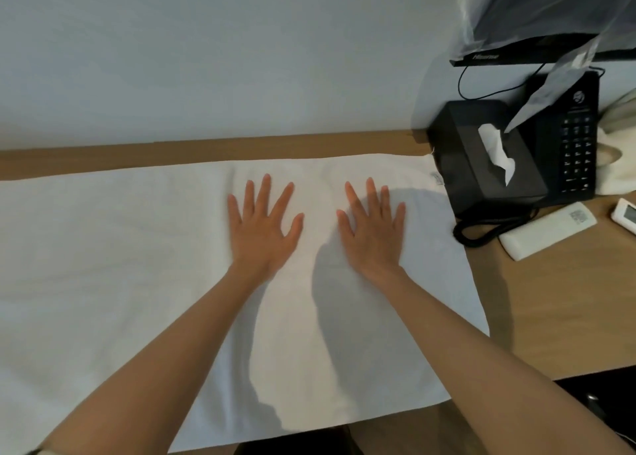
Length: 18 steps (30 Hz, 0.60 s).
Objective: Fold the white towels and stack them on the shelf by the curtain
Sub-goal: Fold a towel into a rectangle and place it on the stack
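Observation:
A large white towel (113, 265) lies spread flat over the wooden desk (550, 317), running off the frame's left edge. My left hand (263, 224) and my right hand (373, 227) both press flat on the towel's far middle, fingers straight and spread, palms down, about a hand's width apart. Neither hand holds anything. No shelf or curtain is in view.
A black tissue box (488, 158) touches the towel's far right corner, with a black desk phone (574, 138) beside it. A white remote (547, 229) and a small white device (624, 215) lie on the desk at right. A plastic-wrapped monitor (537, 24) hangs above. A cream cloth (616, 155) sits far right.

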### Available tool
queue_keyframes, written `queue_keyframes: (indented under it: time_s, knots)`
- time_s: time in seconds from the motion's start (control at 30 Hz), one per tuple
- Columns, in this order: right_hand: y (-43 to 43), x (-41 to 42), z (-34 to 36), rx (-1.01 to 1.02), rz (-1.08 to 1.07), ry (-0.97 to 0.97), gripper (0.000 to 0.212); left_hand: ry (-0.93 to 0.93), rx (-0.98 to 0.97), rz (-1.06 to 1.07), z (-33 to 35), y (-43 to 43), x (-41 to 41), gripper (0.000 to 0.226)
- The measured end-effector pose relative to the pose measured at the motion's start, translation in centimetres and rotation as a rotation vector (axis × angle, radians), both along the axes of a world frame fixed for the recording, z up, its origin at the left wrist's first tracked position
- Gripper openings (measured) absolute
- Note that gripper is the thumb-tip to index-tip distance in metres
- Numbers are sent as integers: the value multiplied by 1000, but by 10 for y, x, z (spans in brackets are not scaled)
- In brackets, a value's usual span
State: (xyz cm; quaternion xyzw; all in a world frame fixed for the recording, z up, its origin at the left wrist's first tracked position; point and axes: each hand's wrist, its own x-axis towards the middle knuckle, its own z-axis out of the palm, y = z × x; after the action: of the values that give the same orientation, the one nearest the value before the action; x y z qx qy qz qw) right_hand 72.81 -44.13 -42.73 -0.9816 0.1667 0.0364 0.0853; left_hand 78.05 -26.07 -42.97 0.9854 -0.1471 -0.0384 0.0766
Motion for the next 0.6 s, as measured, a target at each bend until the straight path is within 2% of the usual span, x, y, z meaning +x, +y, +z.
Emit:
queue_keyframes:
  time_s: [0.13, 0.23, 0.3, 0.4, 0.5, 0.6]
  knots:
    - [-14, -4, 0, 0, -27, -26, 54, 8, -28, 82, 0, 27, 11, 58]
    - [-13, -3, 7, 13, -47, 49, 54, 50, -68, 62, 10, 33, 9, 58]
    - [-3, -4, 15, 1, -57, 92, 54, 7, -126, 32, 20, 35, 1, 58]
    - [28, -21, 22, 16, -6, 57, 55, -89, -171, 20, 33, 39, -19, 61]
    - [63, -50, 19, 104, 54, 75, 55, -64, -150, 100, 26, 51, -47, 57]
    - [74, -78, 10, 60, 118, 98, 54, 8, -95, 181, 10, 70, -72, 59]
